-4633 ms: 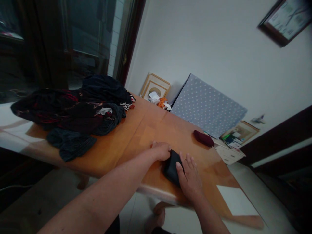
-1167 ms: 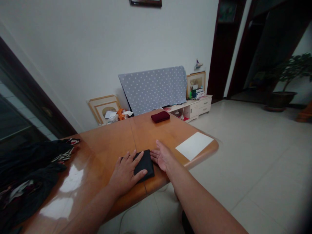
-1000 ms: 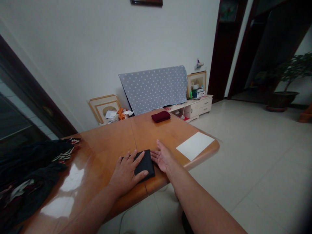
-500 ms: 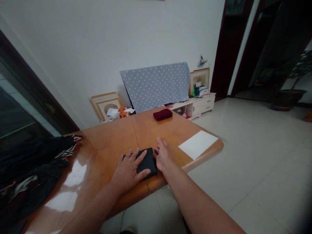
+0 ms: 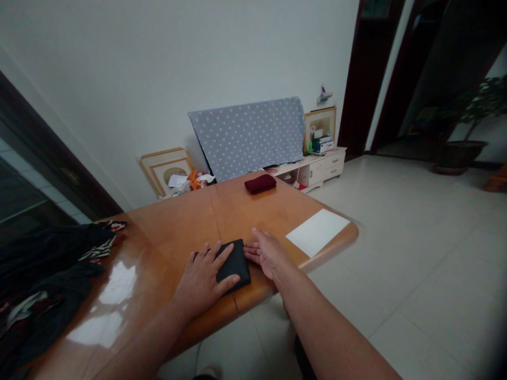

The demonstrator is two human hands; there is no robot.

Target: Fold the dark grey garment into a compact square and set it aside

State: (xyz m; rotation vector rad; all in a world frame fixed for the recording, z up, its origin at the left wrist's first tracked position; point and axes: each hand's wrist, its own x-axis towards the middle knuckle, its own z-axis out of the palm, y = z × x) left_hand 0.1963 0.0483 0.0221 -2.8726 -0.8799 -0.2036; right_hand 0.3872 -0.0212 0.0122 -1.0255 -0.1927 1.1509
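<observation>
A flat black rectangular thing, like a wallet or folded cloth (image 5: 236, 267), lies near the front edge of the wooden table (image 5: 174, 216). My left hand (image 5: 203, 277) rests flat on top of it with fingers spread. Beside its right edge is my right hand (image 5: 266, 254), fingers stretched out and thumb raised, the fingertips close to that edge; whether they touch it I cannot tell. Right of my right hand a white sheet of paper (image 5: 318, 232) lies on the table. Farther back sits a folded dark red cloth (image 5: 260, 183).
Dark clothes (image 5: 47, 274) are heaped at the table's left. Behind the table stand a polka-dot covered panel (image 5: 249, 134), a low white cabinet (image 5: 327, 168) and framed pictures (image 5: 168, 169). A potted plant (image 5: 461, 155) stands at the far right.
My right hand has shifted slightly away from the black thing's right edge, its fingers now straighter. My left hand stays on top. The whole view has shifted a little.
</observation>
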